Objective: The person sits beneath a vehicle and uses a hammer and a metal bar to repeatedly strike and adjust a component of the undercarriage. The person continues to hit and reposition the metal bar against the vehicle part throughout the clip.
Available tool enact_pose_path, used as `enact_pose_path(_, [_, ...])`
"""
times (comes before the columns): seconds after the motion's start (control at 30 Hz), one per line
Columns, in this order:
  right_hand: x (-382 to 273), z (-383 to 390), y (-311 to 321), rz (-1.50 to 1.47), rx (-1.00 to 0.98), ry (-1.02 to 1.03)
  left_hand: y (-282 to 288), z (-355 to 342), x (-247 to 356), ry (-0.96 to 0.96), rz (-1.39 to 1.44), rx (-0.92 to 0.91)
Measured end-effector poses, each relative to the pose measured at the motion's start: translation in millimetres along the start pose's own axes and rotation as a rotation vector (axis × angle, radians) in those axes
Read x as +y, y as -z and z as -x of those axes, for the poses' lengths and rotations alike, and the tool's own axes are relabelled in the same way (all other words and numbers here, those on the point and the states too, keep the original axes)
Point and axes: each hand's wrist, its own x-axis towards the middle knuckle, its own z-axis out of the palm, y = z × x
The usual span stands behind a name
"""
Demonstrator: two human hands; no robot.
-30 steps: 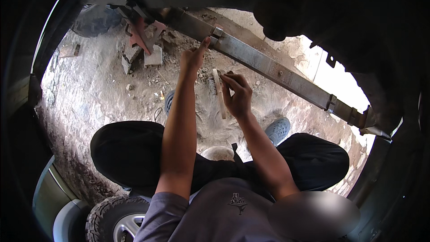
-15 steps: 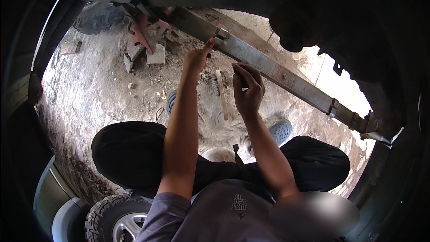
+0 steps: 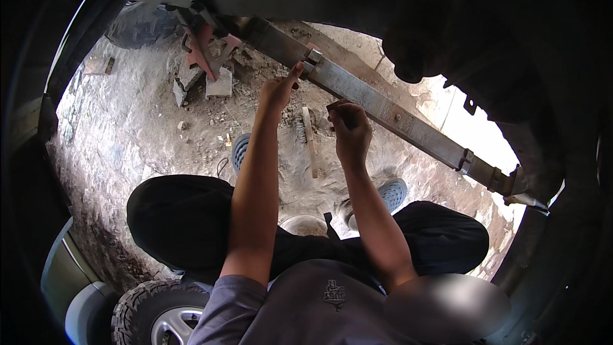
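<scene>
A long greyish metal bar [image 3: 359,94] runs diagonally in front of me, with a bracket clamp [image 3: 313,55] on it. My left hand [image 3: 281,88] grips the bar at this clamp, thumb uppermost. My right hand [image 3: 351,126] is closed just below the bar, right of my left, its fingertips pinched around something small and dark that I cannot make out. Beneath the bar, a brush with a long wooden handle [image 3: 310,147] and wire bristles lies on the dirt ground.
Dark vehicle underside [image 3: 466,19] overhangs the scene. A red metal stand [image 3: 201,51] and broken concrete blocks [image 3: 218,83] sit at upper left. My bent knees and sandalled feet are below. A wheel [image 3: 159,313] lies at lower left, beside a body panel [image 3: 70,268].
My right hand has left the brush handle, risen toward the bar, then dipped slightly with fingers more curled. My left hand stays at the clamp.
</scene>
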Motion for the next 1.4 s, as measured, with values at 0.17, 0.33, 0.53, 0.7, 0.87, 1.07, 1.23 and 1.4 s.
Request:
enact_pose_path(0.17, [-14.4,7.2,-7.1,-0.011,0.061,-0.104,1.2,2.7,-0.9,-0.004,0.023,0.003])
enact_pose_path(0.33, [23.8,15.9,-11.8,-0.104,0.022,-0.212,-7.6,11.7,-1.0,-0.151,-0.125,0.102])
enact_pose_path(0.53, [38.5,37.3,-36.0,0.167,0.088,-0.029,-33.5,57.8,-63.6,0.037,0.247,-0.250])
enact_pose_path(0.7, [45.7,62.5,-41.4,0.367,-0.042,-0.142,-30.6,40.5,-150.8,0.037,0.507,-0.347])
enact_pose_path(0.87, [101.2,84.1,-29.6,0.625,-0.017,-0.067,-22.2,41.5,-186.3,0.247,0.511,0.107])
enact_pose_path(1.07, [145.8,86.1,-1.2,0.854,-0.312,-0.119,-6.4,37.4,-194.0,0.434,0.617,0.235])
enact_pose_path(1.23, [145.3,80.6,-10.6,0.789,-0.335,-0.107,-8.6,44.2,-193.7,0.445,0.545,0.120])
enact_pose_path(1.4, [111.2,68.4,-22.9,0.683,-0.315,-0.421,-12.1,39.4,-191.7,0.381,0.570,0.175])
